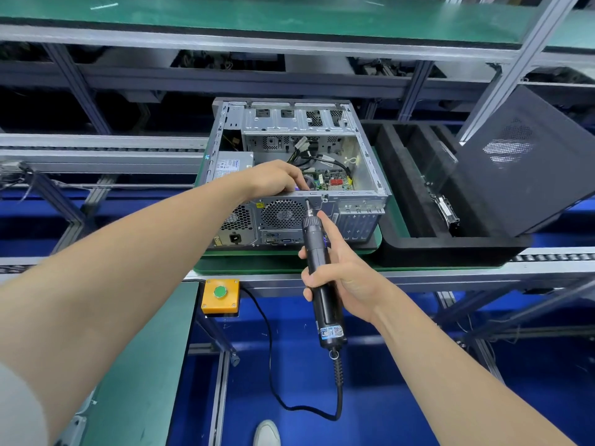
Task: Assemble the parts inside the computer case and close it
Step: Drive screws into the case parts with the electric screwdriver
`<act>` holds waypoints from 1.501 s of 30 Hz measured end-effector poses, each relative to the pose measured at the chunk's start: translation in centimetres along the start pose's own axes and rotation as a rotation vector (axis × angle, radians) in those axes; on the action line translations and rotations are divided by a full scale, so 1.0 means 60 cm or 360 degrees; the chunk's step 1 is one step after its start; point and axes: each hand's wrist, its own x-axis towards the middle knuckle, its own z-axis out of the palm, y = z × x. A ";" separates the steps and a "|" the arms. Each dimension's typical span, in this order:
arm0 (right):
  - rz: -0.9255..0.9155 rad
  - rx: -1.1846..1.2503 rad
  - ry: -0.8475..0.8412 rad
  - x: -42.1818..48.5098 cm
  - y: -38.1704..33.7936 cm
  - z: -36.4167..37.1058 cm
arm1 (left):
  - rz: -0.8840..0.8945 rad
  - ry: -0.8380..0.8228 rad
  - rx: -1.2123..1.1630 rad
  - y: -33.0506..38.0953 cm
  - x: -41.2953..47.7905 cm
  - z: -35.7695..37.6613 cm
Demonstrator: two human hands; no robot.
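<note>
An open grey computer case (370, 162) lies on its side on a green pallet, its rear panel with fan grille (280, 215) facing me. Inside I see the power supply (230, 164), cables and the motherboard (335, 181). My left hand (277, 178) reaches over the rear edge into the case, its fingers curled down by the rear fan; what they hold is hidden. My right hand (341, 268) grips a black electric screwdriver (322, 284), whose bit touches the top rear edge of the case. The dark side panel (515, 175) leans in the tray at the right.
A black foam tray (415, 249) with compartments stands right of the case and holds a metal bracket (446, 209). A yellow box with a green button (220, 296) sits at the bench edge. The screwdriver's cord (270, 365) hangs below. Conveyor rails run left and right.
</note>
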 end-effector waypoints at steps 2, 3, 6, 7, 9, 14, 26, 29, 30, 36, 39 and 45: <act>0.0003 0.0005 -0.0004 0.001 0.000 -0.001 | 0.0001 0.0038 -0.0025 -0.001 0.002 0.000; 0.0004 0.0003 -0.0007 0.001 0.000 -0.001 | 0.0006 0.0056 -0.0042 -0.001 0.002 -0.001; 0.0002 -0.0005 -0.0009 0.002 -0.001 -0.003 | 0.0028 0.0081 -0.0057 -0.001 0.001 -0.003; 0.0002 -0.0004 -0.0008 0.002 0.000 -0.003 | 0.0032 0.0092 -0.0047 -0.001 0.001 -0.002; 0.0007 0.0006 -0.0005 0.003 0.001 -0.003 | 0.0031 0.0126 -0.0035 -0.001 0.002 -0.001; 0.0008 0.0007 -0.0016 0.003 0.001 -0.004 | 0.0033 0.0218 -0.0148 0.000 -0.001 -0.002; 0.0000 0.0043 -0.0005 0.004 0.001 -0.001 | 0.0004 0.0168 -0.0202 0.001 -0.007 -0.003; -0.0004 0.0024 0.0001 0.004 0.001 0.000 | -0.0001 0.0134 -0.0214 0.001 -0.007 -0.003; -0.0005 0.0003 0.0002 0.004 0.001 0.000 | 0.0000 0.0127 -0.0218 0.000 -0.006 -0.003; 0.0008 -0.0141 -0.0038 0.000 -0.006 -0.002 | 0.0026 0.0098 -0.0231 -0.004 -0.003 -0.005; 0.0005 -0.0151 -0.0033 0.000 -0.006 -0.001 | 0.0011 0.0179 -0.0221 -0.001 0.000 -0.003; 0.0008 -0.0128 -0.0028 0.001 -0.004 -0.003 | 0.0012 0.0200 -0.0234 0.003 -0.001 -0.003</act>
